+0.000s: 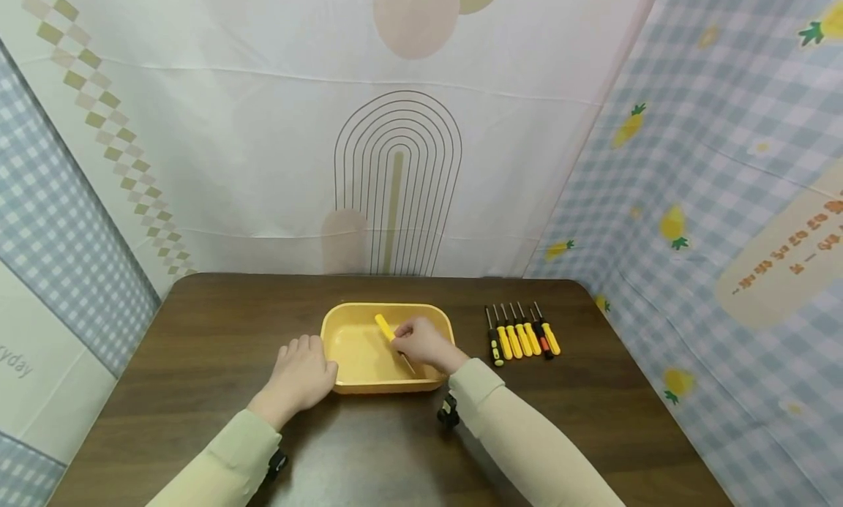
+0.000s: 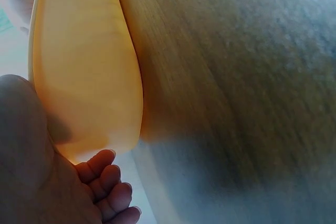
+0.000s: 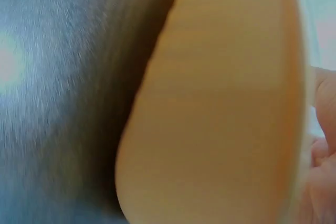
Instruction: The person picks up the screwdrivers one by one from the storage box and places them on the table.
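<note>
A yellow plastic tray (image 1: 356, 355) sits on the table, its long side towards me. My right hand (image 1: 424, 342) reaches over its right part and pinches a screwdriver (image 1: 384, 327) with a yellow handle. The handle slants up to the left, and the thin shaft points down towards the tray's near right floor. At the tray's left end, my left hand (image 1: 301, 374) holds the rim. In the left wrist view, the left fingers (image 2: 107, 182) curl along the outside of the tray wall (image 2: 86, 66). Only part of the right fingers (image 3: 326, 108) shows past the wall in the right wrist view.
Right of the tray, several screwdrivers (image 1: 514, 340) lie side by side in a row, mostly yellow-handled, shafts pointing away from me. They rest on the dark wooden table (image 1: 382, 448). Patterned cloths (image 1: 263, 163) hang behind the table and at both sides.
</note>
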`<state>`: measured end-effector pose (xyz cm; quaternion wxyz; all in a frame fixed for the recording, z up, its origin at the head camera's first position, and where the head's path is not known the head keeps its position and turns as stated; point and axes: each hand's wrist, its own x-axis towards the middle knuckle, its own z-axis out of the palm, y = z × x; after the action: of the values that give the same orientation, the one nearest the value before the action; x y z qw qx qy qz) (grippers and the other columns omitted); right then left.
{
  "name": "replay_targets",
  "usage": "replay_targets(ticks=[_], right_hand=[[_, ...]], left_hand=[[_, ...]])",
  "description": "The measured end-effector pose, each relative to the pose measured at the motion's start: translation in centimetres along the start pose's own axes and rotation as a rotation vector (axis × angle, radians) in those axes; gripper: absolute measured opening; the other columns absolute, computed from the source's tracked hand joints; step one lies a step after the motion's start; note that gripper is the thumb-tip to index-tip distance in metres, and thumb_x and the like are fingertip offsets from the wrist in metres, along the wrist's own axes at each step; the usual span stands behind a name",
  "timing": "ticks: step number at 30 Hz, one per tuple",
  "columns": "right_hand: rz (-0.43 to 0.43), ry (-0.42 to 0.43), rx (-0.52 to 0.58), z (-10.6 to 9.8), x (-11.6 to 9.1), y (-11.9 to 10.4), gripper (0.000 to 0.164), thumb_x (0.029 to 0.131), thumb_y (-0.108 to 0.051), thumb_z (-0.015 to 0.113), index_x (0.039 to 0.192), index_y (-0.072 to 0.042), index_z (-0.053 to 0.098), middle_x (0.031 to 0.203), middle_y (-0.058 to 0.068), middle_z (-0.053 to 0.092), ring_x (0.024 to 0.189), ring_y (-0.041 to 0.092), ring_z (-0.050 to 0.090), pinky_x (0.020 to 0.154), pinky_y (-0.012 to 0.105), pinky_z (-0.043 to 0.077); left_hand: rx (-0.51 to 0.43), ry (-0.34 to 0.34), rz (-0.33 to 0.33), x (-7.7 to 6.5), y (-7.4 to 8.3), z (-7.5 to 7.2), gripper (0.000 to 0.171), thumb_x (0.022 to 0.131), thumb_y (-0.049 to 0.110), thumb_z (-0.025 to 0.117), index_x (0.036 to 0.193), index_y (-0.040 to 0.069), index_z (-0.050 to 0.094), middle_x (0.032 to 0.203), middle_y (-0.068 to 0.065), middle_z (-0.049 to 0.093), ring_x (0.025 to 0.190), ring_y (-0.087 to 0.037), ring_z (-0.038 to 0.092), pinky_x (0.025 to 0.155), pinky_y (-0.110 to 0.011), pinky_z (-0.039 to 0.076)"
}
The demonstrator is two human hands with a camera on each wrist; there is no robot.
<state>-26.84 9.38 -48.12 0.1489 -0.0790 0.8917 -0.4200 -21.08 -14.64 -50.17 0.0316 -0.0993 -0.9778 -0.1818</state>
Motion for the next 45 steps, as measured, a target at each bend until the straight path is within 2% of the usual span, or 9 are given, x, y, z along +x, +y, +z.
replay_targets(ticks=[8, 18, 25, 30, 36, 45], right_hand=[[-0.03, 0.027, 0.105, -3.5, -1.4, 0.0, 0.021, 0.089, -0.017, 0.066, 0.105, -0.005, 0.066, 0.089, 0.007, 0.066, 0.075, 0.021, 0.066, 0.066, 0.034, 0.053], [0.003, 0.082, 0.142, -6.8, -2.8, 1.4, 0.024, 0.089, -0.019, 0.068, 0.108, -0.005, 0.065, 0.098, 0.009, 0.066, 0.08, 0.022, 0.066, 0.069, 0.035, 0.055], [0.013, 0.125, 0.156, -8.7, -4.1, 2.4, 0.023, 0.09, -0.019, 0.067, 0.109, -0.007, 0.065, 0.102, 0.013, 0.066, 0.086, 0.028, 0.067, 0.076, 0.043, 0.054], [0.014, 0.155, 0.166, -10.3, -5.2, 3.1, 0.027, 0.09, -0.019, 0.067, 0.112, -0.004, 0.063, 0.104, 0.015, 0.065, 0.09, 0.031, 0.066, 0.075, 0.038, 0.054], [0.026, 0.171, 0.181, -12.2, -6.2, 4.8, 0.034, 0.092, -0.021, 0.066, 0.118, 0.0, 0.059, 0.111, 0.019, 0.062, 0.096, 0.038, 0.063, 0.081, 0.046, 0.052], [0.086, 0.205, 0.138, -15.0, -7.5, 8.2, 0.041, 0.095, -0.025, 0.062, 0.124, 0.002, 0.055, 0.116, 0.021, 0.06, 0.103, 0.039, 0.061, 0.085, 0.048, 0.05]], left_hand=[[-0.01, 0.004, 0.0, -0.1, 0.1, -0.3, 0.027, 0.088, 0.025, 0.051, 0.09, -0.002, 0.049, 0.085, -0.012, 0.045, 0.081, -0.033, 0.045, 0.076, -0.048, 0.034], [-0.012, 0.005, -0.006, -0.1, 0.0, -0.1, 0.027, 0.087, 0.025, 0.05, 0.09, -0.002, 0.049, 0.084, -0.012, 0.045, 0.081, -0.032, 0.044, 0.076, -0.047, 0.034], [-0.019, 0.003, 0.0, -0.1, 0.0, -0.1, 0.026, 0.088, 0.024, 0.05, 0.09, -0.002, 0.049, 0.085, -0.012, 0.045, 0.081, -0.032, 0.044, 0.076, -0.047, 0.034], [-0.018, 0.012, 0.002, -0.2, 0.0, -0.2, 0.025, 0.087, 0.024, 0.05, 0.089, -0.001, 0.049, 0.084, -0.012, 0.045, 0.081, -0.032, 0.044, 0.076, -0.047, 0.034], [-0.014, 0.009, 0.003, 0.0, 0.0, -0.1, 0.025, 0.088, 0.024, 0.05, 0.089, -0.001, 0.049, 0.084, -0.012, 0.045, 0.08, -0.031, 0.044, 0.075, -0.046, 0.034], [-0.021, 0.009, -0.004, -0.1, 0.0, -0.1, 0.026, 0.088, 0.025, 0.05, 0.09, -0.001, 0.049, 0.084, -0.012, 0.045, 0.08, -0.031, 0.044, 0.075, -0.046, 0.034]])
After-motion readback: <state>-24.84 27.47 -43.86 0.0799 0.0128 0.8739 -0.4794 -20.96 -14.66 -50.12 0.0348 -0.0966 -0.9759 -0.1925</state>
